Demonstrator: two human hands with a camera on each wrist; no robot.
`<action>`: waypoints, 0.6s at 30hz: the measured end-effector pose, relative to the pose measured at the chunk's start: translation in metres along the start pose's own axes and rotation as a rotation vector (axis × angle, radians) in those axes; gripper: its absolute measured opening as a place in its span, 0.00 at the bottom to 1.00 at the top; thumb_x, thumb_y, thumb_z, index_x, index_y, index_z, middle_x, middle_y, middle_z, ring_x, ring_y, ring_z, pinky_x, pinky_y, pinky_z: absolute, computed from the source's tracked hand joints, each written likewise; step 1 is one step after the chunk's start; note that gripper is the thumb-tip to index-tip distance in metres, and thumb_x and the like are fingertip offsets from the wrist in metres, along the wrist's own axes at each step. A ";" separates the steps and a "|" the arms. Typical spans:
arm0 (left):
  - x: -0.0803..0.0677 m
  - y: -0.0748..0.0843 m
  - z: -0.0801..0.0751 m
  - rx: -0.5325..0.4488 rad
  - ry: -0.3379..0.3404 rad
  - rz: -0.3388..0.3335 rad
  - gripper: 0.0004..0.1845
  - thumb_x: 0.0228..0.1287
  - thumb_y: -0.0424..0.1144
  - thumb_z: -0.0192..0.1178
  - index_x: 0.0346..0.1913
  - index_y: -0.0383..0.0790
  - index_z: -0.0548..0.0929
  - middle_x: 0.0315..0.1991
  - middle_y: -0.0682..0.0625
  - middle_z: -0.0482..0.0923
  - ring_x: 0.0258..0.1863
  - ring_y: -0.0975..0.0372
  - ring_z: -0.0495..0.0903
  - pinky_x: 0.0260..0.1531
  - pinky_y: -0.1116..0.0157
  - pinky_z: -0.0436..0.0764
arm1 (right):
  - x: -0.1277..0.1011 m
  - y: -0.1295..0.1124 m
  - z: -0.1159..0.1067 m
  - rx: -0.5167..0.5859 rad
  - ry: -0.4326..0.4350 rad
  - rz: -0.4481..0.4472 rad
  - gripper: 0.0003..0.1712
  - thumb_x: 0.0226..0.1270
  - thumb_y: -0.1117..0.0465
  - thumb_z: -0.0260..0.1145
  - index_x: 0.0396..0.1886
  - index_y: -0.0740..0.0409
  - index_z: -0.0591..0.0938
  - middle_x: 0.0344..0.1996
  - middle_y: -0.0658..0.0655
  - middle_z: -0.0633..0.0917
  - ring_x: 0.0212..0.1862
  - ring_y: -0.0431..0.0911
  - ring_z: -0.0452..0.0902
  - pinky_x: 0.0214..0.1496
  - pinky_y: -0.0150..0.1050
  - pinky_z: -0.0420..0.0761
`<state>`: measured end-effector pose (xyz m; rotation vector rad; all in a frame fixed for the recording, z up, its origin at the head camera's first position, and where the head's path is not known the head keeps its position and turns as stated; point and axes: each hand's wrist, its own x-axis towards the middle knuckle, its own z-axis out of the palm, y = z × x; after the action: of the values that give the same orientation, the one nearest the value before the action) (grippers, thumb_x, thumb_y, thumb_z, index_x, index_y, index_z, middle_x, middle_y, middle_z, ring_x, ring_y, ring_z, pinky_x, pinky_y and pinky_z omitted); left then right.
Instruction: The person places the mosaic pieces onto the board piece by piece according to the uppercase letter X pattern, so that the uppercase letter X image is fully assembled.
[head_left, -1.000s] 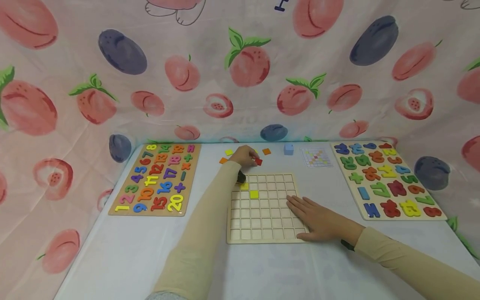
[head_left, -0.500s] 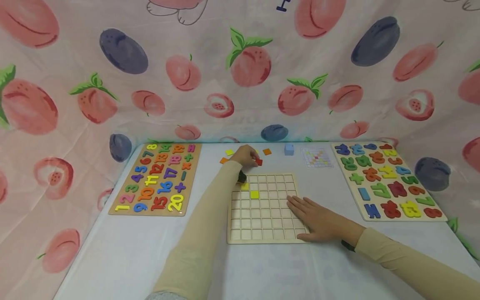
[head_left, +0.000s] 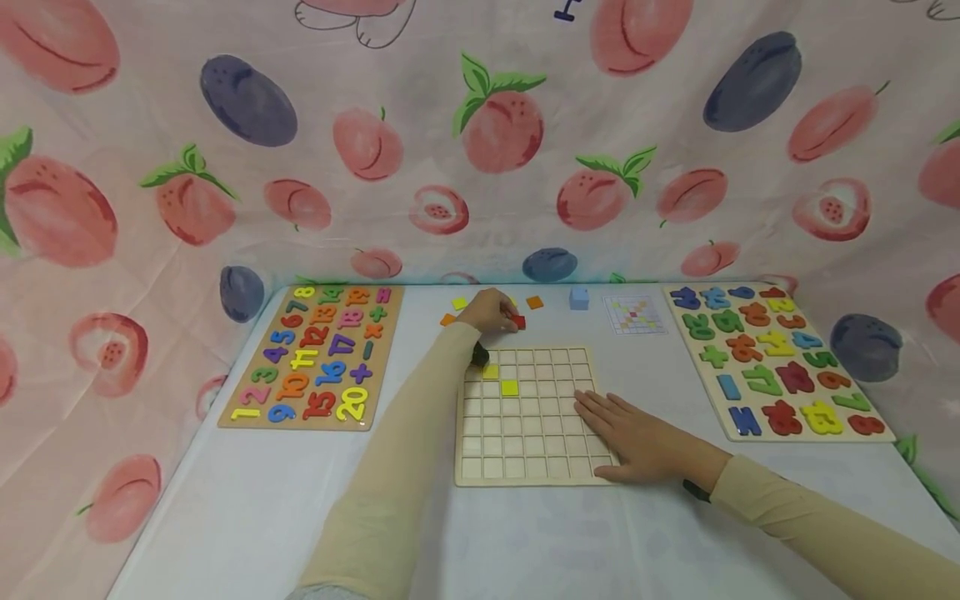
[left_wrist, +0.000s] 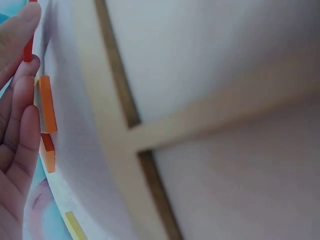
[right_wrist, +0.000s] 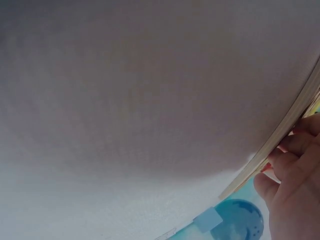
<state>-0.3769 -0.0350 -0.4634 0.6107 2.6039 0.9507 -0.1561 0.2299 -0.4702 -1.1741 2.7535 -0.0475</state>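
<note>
The left hand (head_left: 489, 312) reaches past the far edge of the grid board (head_left: 525, 450) and pinches a red tile (head_left: 517, 322) between its fingertips, just off the board at its 12 o'clock; the left wrist view shows the same red tile (left_wrist: 28, 49) against a fingertip, with orange tiles (left_wrist: 46, 102) lying just beyond on the surface (head_left: 247, 500). The right hand (head_left: 637, 442) lies flat, fingers straight and slightly spread, pressing on the board's near right corner, at about 4 o'clock from the board's middle; in the right wrist view its fingers (right_wrist: 295, 150) rest at the board's edge. Two yellow tiles (head_left: 508, 387) sit in cells near the board's far left corner, side by side on a diagonal. Around the left hand lie loose tiles: a yellow one (head_left: 459, 303) at its 10 o'clock, an orange one (head_left: 534, 302) at its 2 o'clock. Farther right stand a blue cube (head_left: 578, 298) and a pattern card (head_left: 633, 315). A number puzzle (head_left: 315, 358) lies at the board's 9 o'clock, and another (head_left: 772, 358) at 3 o'clock, both well apart from it.
</note>
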 end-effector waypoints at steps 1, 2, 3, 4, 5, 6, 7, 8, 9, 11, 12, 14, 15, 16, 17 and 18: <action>-0.001 0.000 0.000 -0.001 -0.002 0.006 0.15 0.51 0.39 0.71 0.43 0.40 0.86 0.40 0.47 0.83 0.39 0.60 0.79 0.43 0.66 0.79 | 0.000 0.000 0.000 -0.003 0.006 -0.004 0.53 0.61 0.29 0.51 0.74 0.61 0.53 0.74 0.58 0.53 0.75 0.52 0.48 0.71 0.52 0.58; -0.001 0.000 0.000 -0.003 -0.004 0.014 0.15 0.51 0.39 0.71 0.43 0.40 0.86 0.40 0.48 0.83 0.40 0.61 0.79 0.43 0.66 0.79 | 0.000 0.000 0.001 -0.003 0.010 -0.004 0.53 0.61 0.29 0.51 0.74 0.61 0.53 0.74 0.58 0.53 0.75 0.52 0.49 0.72 0.52 0.58; -0.003 0.001 0.000 -0.008 -0.004 0.022 0.15 0.51 0.40 0.70 0.44 0.40 0.86 0.40 0.48 0.83 0.40 0.61 0.79 0.44 0.66 0.79 | -0.001 0.000 0.001 -0.005 0.018 -0.008 0.53 0.61 0.29 0.51 0.73 0.61 0.54 0.74 0.58 0.54 0.75 0.53 0.49 0.72 0.51 0.56; -0.004 0.001 0.000 -0.009 -0.004 0.034 0.16 0.51 0.40 0.70 0.44 0.40 0.86 0.41 0.48 0.83 0.40 0.61 0.79 0.44 0.67 0.79 | -0.001 0.000 0.002 -0.001 0.018 -0.007 0.53 0.61 0.29 0.51 0.73 0.61 0.53 0.74 0.58 0.53 0.75 0.52 0.49 0.75 0.48 0.52; -0.006 0.002 -0.001 -0.012 -0.003 0.047 0.16 0.52 0.41 0.70 0.44 0.40 0.86 0.41 0.48 0.83 0.40 0.61 0.79 0.44 0.67 0.79 | 0.000 0.000 0.003 -0.002 0.019 -0.006 0.53 0.61 0.28 0.50 0.74 0.60 0.53 0.74 0.58 0.53 0.75 0.52 0.49 0.76 0.44 0.47; -0.008 0.004 -0.001 -0.017 -0.003 0.061 0.15 0.52 0.40 0.70 0.44 0.40 0.85 0.41 0.47 0.83 0.41 0.61 0.79 0.45 0.67 0.79 | 0.000 0.001 0.003 -0.002 0.018 -0.004 0.53 0.61 0.28 0.50 0.74 0.60 0.53 0.75 0.57 0.53 0.75 0.52 0.49 0.77 0.40 0.42; -0.010 0.005 -0.002 -0.025 -0.003 0.076 0.15 0.52 0.40 0.70 0.43 0.39 0.85 0.41 0.47 0.83 0.41 0.60 0.79 0.45 0.67 0.79 | 0.000 0.001 0.004 -0.001 0.018 -0.001 0.53 0.61 0.28 0.50 0.74 0.60 0.53 0.75 0.57 0.53 0.75 0.51 0.48 0.77 0.36 0.38; -0.012 0.007 -0.002 -0.034 -0.004 0.088 0.14 0.53 0.40 0.69 0.43 0.39 0.85 0.41 0.47 0.83 0.41 0.60 0.79 0.45 0.67 0.79 | 0.000 0.001 0.004 0.000 0.017 0.002 0.53 0.61 0.28 0.50 0.74 0.60 0.53 0.75 0.57 0.53 0.75 0.52 0.48 0.77 0.35 0.37; -0.015 0.008 -0.002 -0.041 -0.006 0.097 0.14 0.53 0.39 0.69 0.43 0.39 0.85 0.41 0.46 0.83 0.41 0.60 0.79 0.45 0.68 0.79 | 0.000 0.001 0.004 -0.005 0.019 -0.002 0.53 0.61 0.28 0.49 0.74 0.60 0.53 0.74 0.58 0.53 0.75 0.52 0.49 0.77 0.36 0.37; -0.019 0.009 -0.001 -0.057 -0.010 0.111 0.13 0.54 0.38 0.68 0.43 0.38 0.85 0.40 0.46 0.83 0.40 0.60 0.79 0.44 0.68 0.79 | 0.000 0.001 0.003 -0.011 0.018 -0.001 0.53 0.61 0.28 0.50 0.73 0.60 0.54 0.74 0.58 0.54 0.75 0.52 0.49 0.77 0.42 0.44; -0.021 0.009 -0.001 -0.060 -0.012 0.115 0.13 0.54 0.38 0.68 0.43 0.39 0.85 0.40 0.47 0.83 0.39 0.61 0.79 0.44 0.69 0.79 | 0.000 0.001 0.003 -0.014 0.016 0.000 0.53 0.61 0.28 0.50 0.73 0.61 0.54 0.74 0.58 0.54 0.75 0.52 0.49 0.76 0.45 0.49; -0.027 0.009 0.000 -0.051 -0.015 0.119 0.13 0.55 0.40 0.68 0.43 0.40 0.85 0.39 0.48 0.83 0.38 0.61 0.79 0.43 0.69 0.79 | 0.000 0.001 0.001 -0.015 0.010 -0.001 0.53 0.61 0.28 0.51 0.73 0.61 0.54 0.74 0.59 0.54 0.74 0.53 0.49 0.72 0.51 0.57; -0.029 0.009 0.001 -0.046 -0.018 0.121 0.13 0.55 0.40 0.68 0.43 0.41 0.85 0.39 0.49 0.83 0.38 0.62 0.78 0.42 0.70 0.78 | 0.000 0.001 0.001 -0.015 0.001 0.001 0.53 0.61 0.28 0.51 0.73 0.61 0.54 0.74 0.59 0.53 0.75 0.53 0.49 0.72 0.52 0.58; -0.032 0.009 0.002 -0.044 -0.020 0.125 0.13 0.54 0.41 0.69 0.43 0.41 0.85 0.39 0.49 0.83 0.37 0.62 0.78 0.41 0.70 0.78 | 0.000 0.000 0.000 -0.008 -0.007 0.005 0.53 0.61 0.28 0.51 0.73 0.61 0.53 0.74 0.58 0.53 0.75 0.53 0.48 0.72 0.53 0.57; -0.035 0.009 0.003 -0.037 -0.024 0.128 0.13 0.54 0.41 0.69 0.43 0.41 0.85 0.38 0.49 0.83 0.37 0.62 0.78 0.41 0.70 0.78 | 0.000 0.000 0.000 -0.006 -0.014 0.006 0.54 0.61 0.28 0.50 0.74 0.61 0.53 0.75 0.58 0.52 0.75 0.53 0.47 0.72 0.53 0.57; -0.038 0.009 0.004 -0.034 -0.027 0.131 0.14 0.54 0.42 0.69 0.43 0.41 0.85 0.38 0.49 0.83 0.37 0.62 0.79 0.41 0.70 0.78 | 0.001 0.000 0.000 -0.004 -0.018 0.009 0.54 0.61 0.28 0.50 0.74 0.61 0.52 0.75 0.58 0.52 0.75 0.52 0.47 0.72 0.53 0.56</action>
<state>-0.3399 -0.0451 -0.4549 0.7882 2.5442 1.0170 -0.1564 0.2294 -0.4700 -1.1578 2.7441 -0.0295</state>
